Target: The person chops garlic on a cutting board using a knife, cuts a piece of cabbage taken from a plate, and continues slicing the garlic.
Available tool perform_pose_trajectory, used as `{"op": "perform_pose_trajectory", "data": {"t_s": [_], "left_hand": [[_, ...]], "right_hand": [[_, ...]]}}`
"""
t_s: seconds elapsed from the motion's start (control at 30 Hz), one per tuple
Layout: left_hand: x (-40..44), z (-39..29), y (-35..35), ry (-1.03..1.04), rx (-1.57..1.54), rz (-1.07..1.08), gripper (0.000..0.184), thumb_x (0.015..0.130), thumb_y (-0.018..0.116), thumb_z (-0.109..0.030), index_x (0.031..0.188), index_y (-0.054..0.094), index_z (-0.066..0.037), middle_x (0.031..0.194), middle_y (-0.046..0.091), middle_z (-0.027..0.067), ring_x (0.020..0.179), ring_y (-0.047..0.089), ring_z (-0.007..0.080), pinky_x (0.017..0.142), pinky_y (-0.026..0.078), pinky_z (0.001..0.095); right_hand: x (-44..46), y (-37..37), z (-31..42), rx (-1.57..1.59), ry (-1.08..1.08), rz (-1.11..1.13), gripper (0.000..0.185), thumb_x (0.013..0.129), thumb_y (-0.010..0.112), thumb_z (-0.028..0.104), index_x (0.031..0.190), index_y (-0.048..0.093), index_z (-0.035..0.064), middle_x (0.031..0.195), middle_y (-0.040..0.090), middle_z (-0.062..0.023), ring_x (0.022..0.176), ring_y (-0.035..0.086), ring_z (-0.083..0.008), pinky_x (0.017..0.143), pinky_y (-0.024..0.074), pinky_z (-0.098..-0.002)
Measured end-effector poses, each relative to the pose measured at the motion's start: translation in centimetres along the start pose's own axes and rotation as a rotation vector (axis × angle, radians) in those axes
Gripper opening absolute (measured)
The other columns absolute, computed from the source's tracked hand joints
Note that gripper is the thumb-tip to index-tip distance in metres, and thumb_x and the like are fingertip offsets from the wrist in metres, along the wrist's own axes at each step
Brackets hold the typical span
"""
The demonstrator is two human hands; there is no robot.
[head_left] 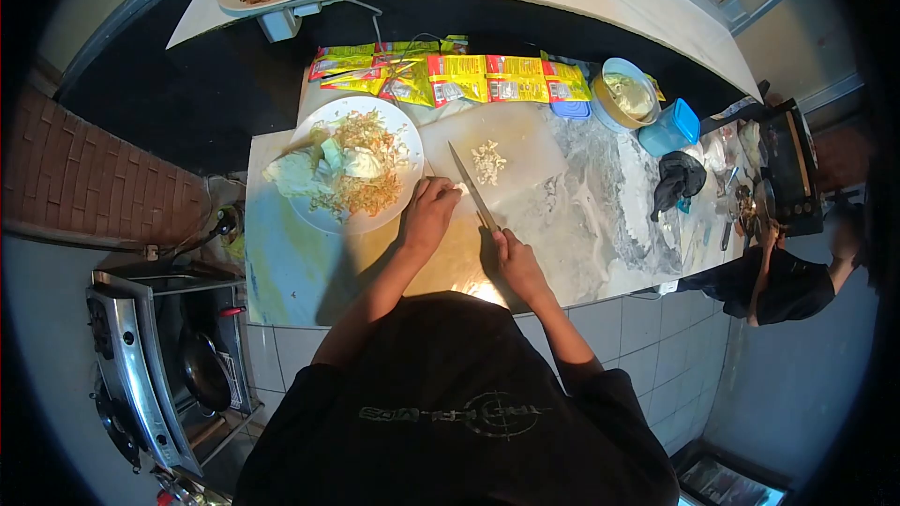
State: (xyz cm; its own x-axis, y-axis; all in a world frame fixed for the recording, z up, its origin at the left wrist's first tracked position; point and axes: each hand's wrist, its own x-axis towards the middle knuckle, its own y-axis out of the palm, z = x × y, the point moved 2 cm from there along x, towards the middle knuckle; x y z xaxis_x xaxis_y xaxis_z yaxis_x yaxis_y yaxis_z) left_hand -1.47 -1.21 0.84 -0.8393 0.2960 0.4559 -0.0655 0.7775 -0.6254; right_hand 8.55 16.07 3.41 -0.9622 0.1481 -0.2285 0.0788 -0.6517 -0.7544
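Grasping the knife (472, 186), the right hand (516, 264) slants its blade forward and left, just beside the pale piece (460, 188) that the nearer left hand (432, 214) pinches.

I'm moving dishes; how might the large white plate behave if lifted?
The white plate is probably fairly heavy, heaped with shredded food. The pale leafy chunk overhanging it could slide off, and the loose-looking shreds might spill if it tilts.

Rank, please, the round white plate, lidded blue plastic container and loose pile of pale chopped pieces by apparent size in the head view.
1. Round white plate, clearly largest
2. Lidded blue plastic container
3. Loose pile of pale chopped pieces, smallest
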Motion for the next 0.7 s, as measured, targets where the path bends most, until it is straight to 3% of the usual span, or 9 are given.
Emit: {"op": "perform_pose_trajectory", "data": {"t_s": [0.37,0.6,0.7], "left_hand": [[0.4,0.0,0.2,-0.001,0.015,0.028,0.011,0.082,0.067,-0.004,0.092,0.070,-0.006,0.101,0.060,0.0061,0.097,0.056,0.0279,0.083,0.049,0.0392],[0.0,0.0,0.1,0.005,0.034,0.031,0.014,0.082,0.065,-0.002,0.094,0.070,-0.005,0.103,0.061,0.0064,0.099,0.056,0.0277,0.087,0.048,0.0391],[-0.1,0.2,0.2,0.027,0.012,0.016,0.019,0.080,0.062,0.002,0.096,0.070,-0.005,0.106,0.062,0.0059,0.102,0.056,0.0275,0.090,0.047,0.0388]], "right_hand": [[0.9,1.4,0.7,-0.377,-0.028,-0.103,0.041,0.104,0.036,0.041,0.111,0.049,0.0030,0.067,0.064,-0.0264,0.062,0.065,-0.0456,0.053,0.0528,-0.0529],[0.9,-0.8,-0.4,-0.374,-0.072,-0.110,0.041,0.103,0.037,0.041,0.107,0.051,0.0024,0.067,0.063,-0.0286,0.063,0.064,-0.0467,0.054,0.0522,-0.0546],[0.8,-0.9,-0.8,-0.225,-0.046,-0.075,0.041,0.104,0.038,0.040,0.103,0.052,0.0016,0.069,0.062,-0.0310,0.066,0.062,-0.0507,0.058,0.0505,-0.0577]]}}
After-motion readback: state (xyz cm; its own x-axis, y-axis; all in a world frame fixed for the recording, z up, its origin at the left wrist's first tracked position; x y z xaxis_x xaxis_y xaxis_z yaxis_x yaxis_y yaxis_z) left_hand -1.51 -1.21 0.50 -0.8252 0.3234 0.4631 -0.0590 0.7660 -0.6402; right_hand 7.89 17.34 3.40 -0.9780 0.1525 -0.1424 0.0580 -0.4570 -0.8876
